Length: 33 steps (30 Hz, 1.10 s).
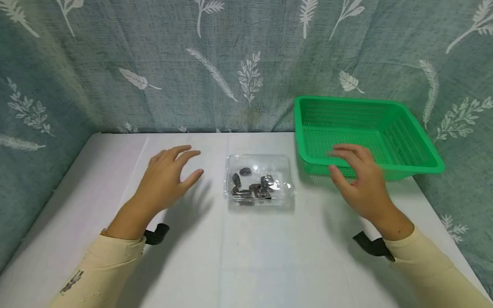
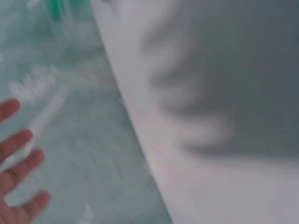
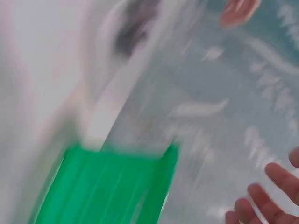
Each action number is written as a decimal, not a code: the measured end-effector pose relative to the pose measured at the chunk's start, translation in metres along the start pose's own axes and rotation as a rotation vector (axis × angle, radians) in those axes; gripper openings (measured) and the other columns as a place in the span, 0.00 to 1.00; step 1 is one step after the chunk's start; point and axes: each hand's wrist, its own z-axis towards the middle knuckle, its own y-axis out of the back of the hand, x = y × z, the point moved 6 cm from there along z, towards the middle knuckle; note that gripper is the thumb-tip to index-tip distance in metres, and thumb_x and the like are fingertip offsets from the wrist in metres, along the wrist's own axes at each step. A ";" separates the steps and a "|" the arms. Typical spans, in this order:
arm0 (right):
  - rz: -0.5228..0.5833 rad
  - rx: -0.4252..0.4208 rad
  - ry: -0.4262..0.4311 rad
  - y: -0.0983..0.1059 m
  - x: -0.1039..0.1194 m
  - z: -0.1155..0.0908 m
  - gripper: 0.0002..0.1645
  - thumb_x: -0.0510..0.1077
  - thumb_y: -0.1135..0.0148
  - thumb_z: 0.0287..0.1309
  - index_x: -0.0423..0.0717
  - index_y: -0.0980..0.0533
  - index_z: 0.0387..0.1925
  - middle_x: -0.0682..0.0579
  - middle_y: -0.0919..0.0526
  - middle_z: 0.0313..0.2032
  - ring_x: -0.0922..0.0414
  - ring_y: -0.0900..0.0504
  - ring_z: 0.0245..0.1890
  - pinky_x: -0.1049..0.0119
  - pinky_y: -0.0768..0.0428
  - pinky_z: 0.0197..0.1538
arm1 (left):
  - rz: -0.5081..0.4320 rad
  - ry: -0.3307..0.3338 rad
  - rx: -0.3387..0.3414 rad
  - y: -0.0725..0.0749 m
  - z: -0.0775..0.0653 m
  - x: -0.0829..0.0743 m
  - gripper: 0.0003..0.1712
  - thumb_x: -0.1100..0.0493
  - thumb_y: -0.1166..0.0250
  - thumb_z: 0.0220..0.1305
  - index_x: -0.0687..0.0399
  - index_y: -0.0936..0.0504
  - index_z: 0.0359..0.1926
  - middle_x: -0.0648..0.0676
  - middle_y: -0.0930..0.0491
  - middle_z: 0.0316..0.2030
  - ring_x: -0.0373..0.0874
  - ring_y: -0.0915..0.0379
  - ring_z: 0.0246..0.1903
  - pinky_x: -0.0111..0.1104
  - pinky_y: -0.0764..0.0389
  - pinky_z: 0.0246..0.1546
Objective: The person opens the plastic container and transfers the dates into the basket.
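Note:
A clear plastic container (image 1: 283, 164) sits on the white table, holding several dark, shiny oval pieces (image 1: 245, 171) whose exact kind I cannot tell. My left hand (image 1: 165, 179) hovers to the left of it, fingers spread and nothing in them; its fingers (image 2: 21, 170) also show at the edge of the left wrist view. To the right, my right hand (image 1: 360, 182) hovers in front of a green plastic basket (image 1: 408, 169), hiding part of its near rim. That hand is empty too, its fingers (image 3: 261, 200) loosely bent in the right wrist view.
The basket stands at the table's back right, against a grey-green leaf-patterned cloth (image 1: 165, 64) that hangs behind and at both sides. White covering lies over the table (image 1: 254, 252). A black strap (image 1: 155, 234) hangs at the left wrist, another black strap (image 1: 371, 244) at the right.

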 end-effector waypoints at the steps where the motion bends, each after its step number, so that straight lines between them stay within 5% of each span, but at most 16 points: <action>1: 0.086 -0.035 0.024 -0.005 0.010 -0.001 0.16 0.30 0.38 0.56 0.37 0.18 0.48 0.39 0.18 0.50 0.48 0.23 0.53 0.60 0.25 0.56 | -0.021 -0.063 -0.048 0.001 0.000 -0.012 0.26 0.45 0.37 0.69 0.50 0.23 0.62 0.59 0.27 0.64 0.62 0.33 0.65 0.61 0.38 0.66; 5: 0.380 -0.029 0.060 -0.033 0.043 -0.006 0.12 0.24 0.42 0.55 0.36 0.18 0.38 0.44 0.16 0.34 0.62 0.20 0.38 0.76 0.23 0.45 | -0.089 -0.286 -0.159 -0.003 -0.004 -0.054 0.14 0.50 0.31 0.64 0.50 0.18 0.48 0.55 0.21 0.54 0.55 0.26 0.57 0.52 0.28 0.59; 12: 0.685 0.245 -0.110 -0.089 0.066 -0.028 0.12 0.26 0.48 0.66 0.39 0.20 0.38 0.47 0.18 0.29 0.59 0.19 0.30 0.67 0.18 0.33 | -0.079 -0.491 -0.200 -0.026 -0.009 -0.087 0.11 0.53 0.25 0.58 0.47 0.18 0.37 0.51 0.19 0.49 0.49 0.22 0.53 0.45 0.22 0.56; 17: 0.854 0.357 -0.243 -0.111 0.065 -0.041 0.11 0.31 0.51 0.71 0.34 0.21 0.38 0.39 0.22 0.27 0.59 0.20 0.27 0.65 0.19 0.29 | -0.043 -0.529 -0.180 -0.042 -0.010 -0.090 0.11 0.53 0.23 0.55 0.45 0.15 0.37 0.52 0.18 0.51 0.51 0.21 0.53 0.45 0.21 0.55; 26: 1.003 0.561 -0.415 -0.143 0.070 -0.065 0.17 0.37 0.52 0.74 0.24 0.24 0.39 0.30 0.23 0.29 0.64 0.20 0.25 0.67 0.19 0.26 | -0.027 -0.543 -0.147 -0.056 -0.016 -0.089 0.10 0.56 0.21 0.53 0.42 0.16 0.34 0.51 0.17 0.50 0.49 0.21 0.54 0.44 0.21 0.56; 33: 1.139 0.692 -0.616 -0.165 0.069 -0.076 0.22 0.41 0.52 0.74 0.18 0.28 0.45 0.48 0.21 0.28 0.63 0.20 0.23 0.72 0.22 0.25 | -0.078 -0.567 -0.131 -0.056 -0.014 -0.088 0.12 0.61 0.21 0.51 0.45 0.15 0.36 0.54 0.18 0.52 0.51 0.21 0.55 0.43 0.20 0.56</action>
